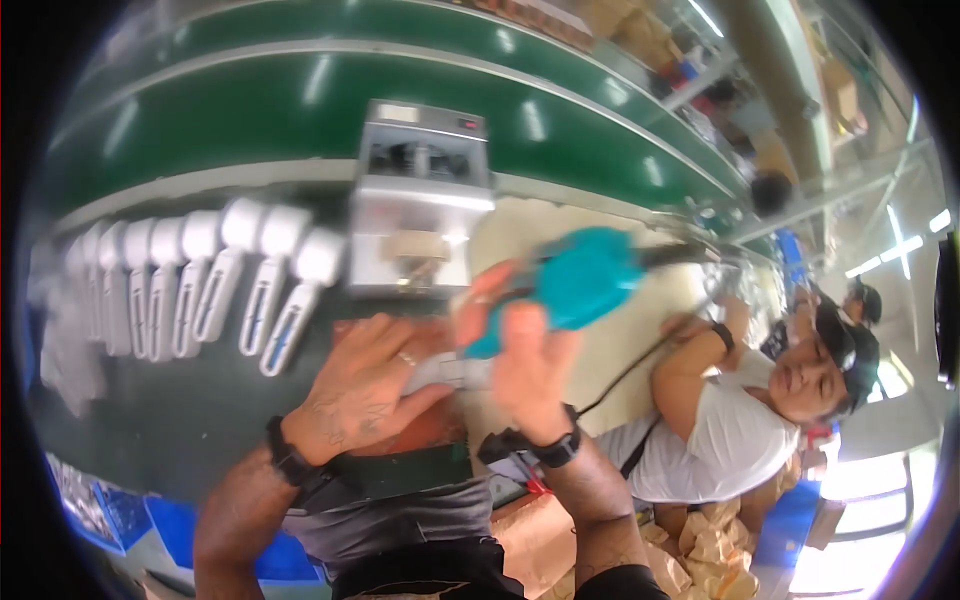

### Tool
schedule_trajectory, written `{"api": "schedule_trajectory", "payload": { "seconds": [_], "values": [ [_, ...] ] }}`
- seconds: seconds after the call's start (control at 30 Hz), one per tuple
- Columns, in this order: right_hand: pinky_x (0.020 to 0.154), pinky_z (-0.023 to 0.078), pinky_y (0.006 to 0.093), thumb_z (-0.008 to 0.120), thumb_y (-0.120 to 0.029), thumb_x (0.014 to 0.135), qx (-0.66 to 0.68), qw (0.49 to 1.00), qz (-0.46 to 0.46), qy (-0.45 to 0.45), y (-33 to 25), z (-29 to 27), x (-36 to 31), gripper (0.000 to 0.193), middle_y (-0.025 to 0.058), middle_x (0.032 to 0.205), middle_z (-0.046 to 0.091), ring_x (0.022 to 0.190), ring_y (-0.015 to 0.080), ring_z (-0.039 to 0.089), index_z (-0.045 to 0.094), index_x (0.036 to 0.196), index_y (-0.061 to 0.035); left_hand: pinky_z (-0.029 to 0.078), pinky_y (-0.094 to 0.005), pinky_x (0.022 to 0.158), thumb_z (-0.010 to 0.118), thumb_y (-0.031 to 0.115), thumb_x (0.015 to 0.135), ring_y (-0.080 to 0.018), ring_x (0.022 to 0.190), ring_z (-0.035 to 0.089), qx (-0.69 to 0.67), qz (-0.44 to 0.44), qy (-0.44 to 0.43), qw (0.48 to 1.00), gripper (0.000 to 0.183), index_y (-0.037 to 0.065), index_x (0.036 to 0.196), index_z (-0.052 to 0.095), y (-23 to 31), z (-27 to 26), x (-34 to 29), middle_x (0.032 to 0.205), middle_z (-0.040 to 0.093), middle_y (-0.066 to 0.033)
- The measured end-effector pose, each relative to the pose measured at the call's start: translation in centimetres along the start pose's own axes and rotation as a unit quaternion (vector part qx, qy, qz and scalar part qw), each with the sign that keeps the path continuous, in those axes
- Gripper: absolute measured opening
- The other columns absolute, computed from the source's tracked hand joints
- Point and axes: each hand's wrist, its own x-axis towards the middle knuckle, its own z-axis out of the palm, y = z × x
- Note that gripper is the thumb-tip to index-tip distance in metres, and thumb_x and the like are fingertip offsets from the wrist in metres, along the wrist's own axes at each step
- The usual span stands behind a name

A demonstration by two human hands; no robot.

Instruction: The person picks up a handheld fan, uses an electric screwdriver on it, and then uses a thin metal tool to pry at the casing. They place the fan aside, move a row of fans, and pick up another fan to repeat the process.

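Note:
My left hand (365,385) lies over a white piece (452,374), its thumb stretched along the near side and its fingers holding it on a reddish-brown pad (428,432). Most of the white piece is hidden under my hands. In my right hand (532,370) is a teal hand-held tool (588,278), gripped just to the right of the piece. The tool is blurred, and a dark part of it points right; its exact kind cannot be made out. Whether the tool touches the white piece is hidden.
A silver metal machine (415,215) stands beyond my hands. Several white wand-shaped units (220,285) lie in a row at the left on the dark green bench. A person in a white shirt (735,440) sits at the right. Crumpled brown paper (710,550) and blue bins (170,530) are below.

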Motion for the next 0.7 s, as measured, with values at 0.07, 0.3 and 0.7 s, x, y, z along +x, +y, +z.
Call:
{"api": "schedule_trajectory", "payload": {
  "seconds": [0.07, 0.3, 0.7],
  "values": [
    [0.065, 0.05, 0.0308, 0.064, -0.047, 0.1, 0.04, 0.998, -0.041, -0.029, -1.4, -0.4, 1.4, 0.055, 0.0081, 0.082, 0.064, 0.073, 0.017, 0.063, 0.056, 0.115, 0.0046, 0.048, -0.0423, 0.09, 0.079, 0.029, 0.083, -0.0324, 0.101, 0.059, -0.002, 0.016, 0.012, 1.0, 0.041, 0.007, 0.117, 0.068, 0.3, -0.2, 0.3, 0.114, 0.063, -0.0089],
    [0.063, 0.049, 0.0315, 0.052, -0.049, 0.108, -0.004, 0.993, -0.114, -0.014, 0.5, 4.1, 6.9, 0.051, 0.0081, 0.078, 0.061, 0.071, 0.0182, 0.061, 0.056, 0.11, 0.0016, 0.047, -0.0419, 0.091, 0.074, 0.027, 0.084, -0.03, 0.101, 0.057, -0.002, 0.034, 0.012, 0.999, 0.045, 0.004, 0.121, 0.064, -0.2, -0.7, -0.2, 0.111, 0.061, -0.0107],
    [0.061, 0.05, 0.0337, 0.059, -0.059, 0.101, 0.035, 0.995, -0.098, -0.005, 0.1, 2.3, 3.8, 0.061, 0.0083, 0.074, 0.06, 0.069, 0.0191, 0.061, 0.058, 0.109, 0.0017, 0.047, -0.043, 0.087, 0.075, 0.026, 0.08, -0.0301, 0.1, 0.057, 0.009, 0.031, 0.021, 0.999, 0.048, 0.001, 0.119, 0.064, -0.1, -0.3, 0.3, 0.108, 0.06, -0.0119]
  ]
}}
